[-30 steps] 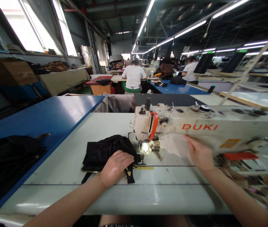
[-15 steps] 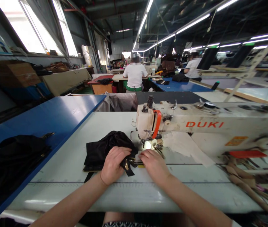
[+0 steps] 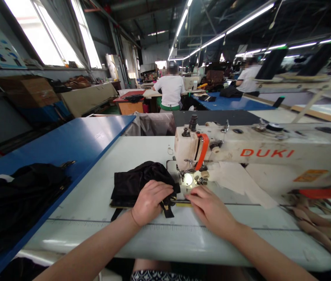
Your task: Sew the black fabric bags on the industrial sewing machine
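A black fabric pouch-like piece [image 3: 137, 179] lies left of the needle of a white sewing machine [image 3: 190, 150]. My left hand [image 3: 150, 201] is closed on its right end, thumb underneath and fingers on top. Brass-coloured zipper hardware [image 3: 169, 200] and a short black strap end [image 3: 168, 211] stick out beside those fingers. Just in front of the lit needle plate [image 3: 187, 179], my right hand [image 3: 209, 207] has its fingers pinched together, apart from the pouch. Whatever lies between those fingertips is too small to make out.
Pale paper pieces [image 3: 235, 177] lie under the machine arm. More black fabric items [image 3: 27, 191] rest on the blue table [image 3: 95, 136] at left. Tan straps [image 3: 314, 230] hang at right. Two people in white tops sit further off, one straight ahead [image 3: 169, 89].
My head view has turned slightly left, so everything sits further right. The gap between my hands is a little wider. My left hand stays on the pouch.
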Tool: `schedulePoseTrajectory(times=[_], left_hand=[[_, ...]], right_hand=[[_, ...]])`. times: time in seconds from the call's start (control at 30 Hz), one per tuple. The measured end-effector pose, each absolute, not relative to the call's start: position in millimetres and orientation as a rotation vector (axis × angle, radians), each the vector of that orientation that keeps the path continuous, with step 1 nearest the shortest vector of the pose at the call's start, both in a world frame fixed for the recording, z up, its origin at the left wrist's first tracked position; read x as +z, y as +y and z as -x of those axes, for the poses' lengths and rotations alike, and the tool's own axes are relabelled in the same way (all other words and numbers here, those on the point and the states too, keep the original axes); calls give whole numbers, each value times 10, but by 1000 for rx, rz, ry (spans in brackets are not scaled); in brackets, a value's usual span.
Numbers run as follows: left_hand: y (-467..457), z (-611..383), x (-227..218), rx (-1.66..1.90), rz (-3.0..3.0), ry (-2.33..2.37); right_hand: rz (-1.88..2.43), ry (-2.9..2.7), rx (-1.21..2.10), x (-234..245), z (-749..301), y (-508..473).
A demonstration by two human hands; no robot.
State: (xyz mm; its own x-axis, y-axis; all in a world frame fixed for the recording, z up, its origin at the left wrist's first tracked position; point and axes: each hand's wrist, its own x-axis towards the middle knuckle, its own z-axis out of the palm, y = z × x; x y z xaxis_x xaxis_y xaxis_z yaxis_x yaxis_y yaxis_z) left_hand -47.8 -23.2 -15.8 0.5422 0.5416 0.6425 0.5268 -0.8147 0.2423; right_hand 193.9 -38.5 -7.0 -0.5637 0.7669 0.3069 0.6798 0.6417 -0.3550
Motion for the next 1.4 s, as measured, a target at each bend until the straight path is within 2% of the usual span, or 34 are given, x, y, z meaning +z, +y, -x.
schedulePoseTrajectory(times=[0.27, 0.73, 1.4], left_hand=[[-155, 255, -152, 779, -2908, 912], [-128, 229, -89, 468, -2933, 969], [-90, 253, -4, 339, -2947, 876]], right_hand=[[1132, -2494, 217, -42, -1875, -380], [1039, -2555, 197, -53, -1979, -316], [1072, -2561, 208, -72, -1965, -290]])
